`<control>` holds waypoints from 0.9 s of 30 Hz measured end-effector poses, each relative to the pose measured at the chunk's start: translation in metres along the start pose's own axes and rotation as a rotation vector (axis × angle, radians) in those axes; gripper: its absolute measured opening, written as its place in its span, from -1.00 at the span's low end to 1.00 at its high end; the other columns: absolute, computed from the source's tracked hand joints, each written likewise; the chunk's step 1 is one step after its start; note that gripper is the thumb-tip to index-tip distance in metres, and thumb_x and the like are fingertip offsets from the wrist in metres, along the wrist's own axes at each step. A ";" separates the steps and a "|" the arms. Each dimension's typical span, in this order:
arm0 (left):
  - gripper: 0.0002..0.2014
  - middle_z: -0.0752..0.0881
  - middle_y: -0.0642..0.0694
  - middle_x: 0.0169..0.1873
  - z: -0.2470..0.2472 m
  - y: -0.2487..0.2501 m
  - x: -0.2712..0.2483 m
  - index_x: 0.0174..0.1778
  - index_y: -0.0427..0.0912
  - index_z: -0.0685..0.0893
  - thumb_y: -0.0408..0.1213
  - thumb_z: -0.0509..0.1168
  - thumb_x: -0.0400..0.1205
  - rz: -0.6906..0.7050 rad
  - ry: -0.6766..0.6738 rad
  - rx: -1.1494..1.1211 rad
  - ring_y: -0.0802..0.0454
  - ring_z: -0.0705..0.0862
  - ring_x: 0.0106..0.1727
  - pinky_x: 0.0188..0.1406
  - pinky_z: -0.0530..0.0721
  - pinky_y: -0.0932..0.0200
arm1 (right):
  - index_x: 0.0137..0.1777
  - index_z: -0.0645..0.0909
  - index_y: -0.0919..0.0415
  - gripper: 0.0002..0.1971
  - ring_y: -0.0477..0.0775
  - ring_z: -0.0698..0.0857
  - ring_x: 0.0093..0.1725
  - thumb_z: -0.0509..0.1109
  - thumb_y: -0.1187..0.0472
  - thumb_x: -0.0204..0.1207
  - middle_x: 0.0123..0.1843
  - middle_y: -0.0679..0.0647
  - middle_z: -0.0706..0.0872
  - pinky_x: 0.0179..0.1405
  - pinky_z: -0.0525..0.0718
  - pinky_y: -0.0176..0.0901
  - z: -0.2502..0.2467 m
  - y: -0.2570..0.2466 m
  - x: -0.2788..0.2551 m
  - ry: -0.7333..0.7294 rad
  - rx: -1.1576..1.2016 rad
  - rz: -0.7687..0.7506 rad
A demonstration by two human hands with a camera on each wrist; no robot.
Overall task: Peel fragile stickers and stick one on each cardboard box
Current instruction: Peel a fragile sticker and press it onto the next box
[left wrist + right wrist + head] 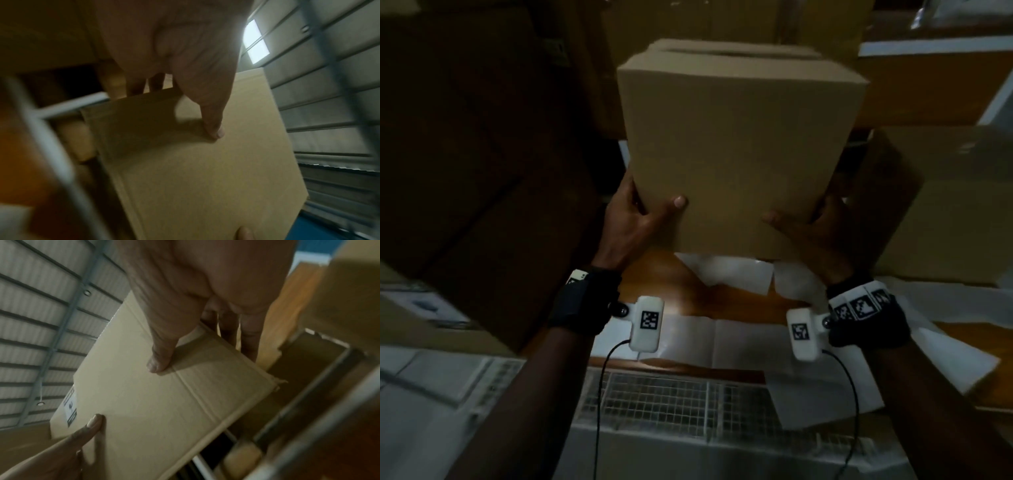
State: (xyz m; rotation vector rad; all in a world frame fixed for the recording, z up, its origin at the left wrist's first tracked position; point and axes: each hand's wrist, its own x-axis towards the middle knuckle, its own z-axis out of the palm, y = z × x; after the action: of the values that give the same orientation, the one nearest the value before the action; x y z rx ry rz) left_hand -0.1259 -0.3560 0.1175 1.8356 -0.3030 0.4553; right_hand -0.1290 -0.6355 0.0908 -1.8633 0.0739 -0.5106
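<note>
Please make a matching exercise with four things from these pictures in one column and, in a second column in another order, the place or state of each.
Things:
1. cardboard box
2. left hand
3. right hand
4. white backing sheets

Places or states:
A. lying on the wooden table under the lifted box
B. held up between both hands
C. its grip is at the box's lower right corner
D. its grip is at the box's lower left corner

Pairs: 1-B, 2-D, 3-C, 4-A
</note>
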 end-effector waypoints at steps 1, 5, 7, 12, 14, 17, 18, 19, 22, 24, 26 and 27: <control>-0.33 0.65 0.16 0.34 -0.007 -0.010 -0.006 0.61 -0.15 0.44 -0.26 0.54 0.59 -0.011 0.016 0.014 0.40 0.65 0.32 0.24 0.68 0.35 | 0.62 0.42 0.05 -0.07 -0.06 0.61 0.34 0.75 -0.07 0.26 0.45 -0.02 0.63 0.33 0.67 0.00 0.011 0.006 -0.004 -0.030 0.002 0.018; -0.34 0.65 0.13 0.32 -0.035 -0.058 -0.029 0.59 -0.14 0.46 -0.23 0.55 0.58 -0.112 0.028 0.013 0.40 0.66 0.29 0.18 0.69 0.36 | 0.46 0.57 0.01 -0.17 -0.09 0.67 0.20 0.73 -0.24 0.20 0.28 -0.09 0.72 0.19 0.71 -0.05 0.062 0.028 -0.029 -0.065 -0.064 0.067; -0.35 0.65 0.15 0.31 -0.047 -0.084 -0.040 0.59 -0.16 0.45 -0.26 0.54 0.59 -0.153 0.062 0.005 0.46 0.66 0.26 0.13 0.68 0.42 | 0.42 0.60 0.07 -0.14 0.00 0.70 0.22 0.68 -0.35 0.18 0.30 -0.02 0.74 0.18 0.73 0.03 0.084 0.039 -0.042 -0.067 -0.131 0.062; -0.36 0.71 0.05 0.34 -0.067 -0.148 -0.047 0.55 -0.10 0.49 -0.17 0.59 0.57 -0.256 0.050 -0.028 0.21 0.70 0.33 0.27 0.75 0.09 | 0.49 0.56 0.14 -0.12 0.10 0.70 0.27 0.67 -0.32 0.24 0.32 0.05 0.73 0.12 0.71 0.02 0.131 0.058 -0.054 -0.085 -0.197 0.095; -0.33 0.71 0.03 0.38 -0.074 -0.166 -0.043 0.53 0.01 0.51 -0.02 0.61 0.53 -0.276 0.023 -0.035 0.09 0.70 0.38 0.32 0.74 -0.16 | 0.51 0.54 0.17 -0.17 0.10 0.67 0.30 0.70 -0.19 0.31 0.36 0.06 0.71 0.07 0.61 -0.14 0.146 0.061 -0.057 -0.082 -0.221 0.156; -0.28 0.70 0.04 0.39 -0.083 -0.192 -0.038 0.53 0.11 0.50 0.12 0.62 0.48 -0.301 -0.029 -0.049 0.07 0.69 0.39 0.32 0.73 -0.24 | 0.64 0.42 0.08 -0.06 0.04 0.65 0.32 0.70 -0.17 0.30 0.39 0.00 0.70 0.15 0.62 -0.14 0.167 0.074 -0.065 -0.058 -0.180 0.216; -0.27 0.69 0.03 0.40 -0.084 -0.198 -0.037 0.55 0.07 0.49 0.08 0.61 0.50 -0.308 -0.047 -0.038 0.09 0.69 0.39 0.33 0.73 -0.20 | 0.68 0.36 0.02 -0.02 0.00 0.65 0.32 0.69 -0.19 0.30 0.41 -0.01 0.69 0.20 0.65 -0.11 0.171 0.080 -0.069 -0.051 -0.189 0.219; -0.29 0.69 0.01 0.40 -0.085 -0.202 -0.037 0.58 0.01 0.47 0.00 0.60 0.54 -0.306 -0.070 -0.030 0.12 0.68 0.39 0.35 0.73 -0.15 | 0.71 0.30 -0.01 0.00 -0.01 0.64 0.32 0.68 -0.21 0.31 0.43 -0.01 0.69 0.23 0.65 -0.12 0.174 0.084 -0.072 -0.048 -0.215 0.224; -0.38 0.66 0.01 0.41 -0.089 -0.205 -0.040 0.60 0.00 0.42 -0.17 0.51 0.65 -0.276 -0.176 -0.006 0.21 0.65 0.40 0.38 0.70 0.02 | 0.77 0.17 0.08 0.02 0.22 0.66 0.38 0.63 -0.19 0.42 0.47 0.15 0.67 0.25 0.56 -0.14 0.176 0.088 -0.083 -0.040 -0.334 0.225; -0.41 0.63 0.01 0.44 -0.095 -0.206 -0.044 0.62 0.00 0.39 -0.18 0.46 0.69 -0.241 -0.236 0.013 0.20 0.63 0.42 0.36 0.69 0.12 | 0.79 0.08 0.15 0.05 0.32 0.66 0.39 0.60 -0.16 0.46 0.47 0.24 0.65 0.33 0.60 -0.02 0.180 0.093 -0.091 0.005 -0.388 0.222; -0.46 0.62 -0.03 0.46 -0.099 -0.206 -0.054 0.62 -0.07 0.44 -0.14 0.40 0.73 -0.212 -0.224 0.110 0.11 0.61 0.44 0.32 0.65 0.18 | 0.77 0.08 0.14 0.04 0.32 0.61 0.42 0.56 -0.21 0.44 0.53 0.24 0.56 0.37 0.65 0.20 0.183 0.084 -0.100 0.087 -0.392 0.326; -0.51 0.63 -0.08 0.44 -0.101 -0.206 -0.064 0.58 -0.10 0.51 -0.08 0.37 0.73 -0.206 -0.180 0.226 0.02 0.61 0.44 0.30 0.60 0.16 | 0.71 0.20 0.17 -0.05 0.29 0.59 0.41 0.54 -0.20 0.45 0.52 0.24 0.52 0.32 0.67 0.22 0.185 0.079 -0.108 0.113 -0.419 0.358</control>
State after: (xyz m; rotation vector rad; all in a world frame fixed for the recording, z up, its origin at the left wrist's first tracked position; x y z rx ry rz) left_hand -0.1111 -0.1989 -0.0608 2.1084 -0.1868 0.1866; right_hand -0.1408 -0.4674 -0.0626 -2.1613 0.6190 -0.3664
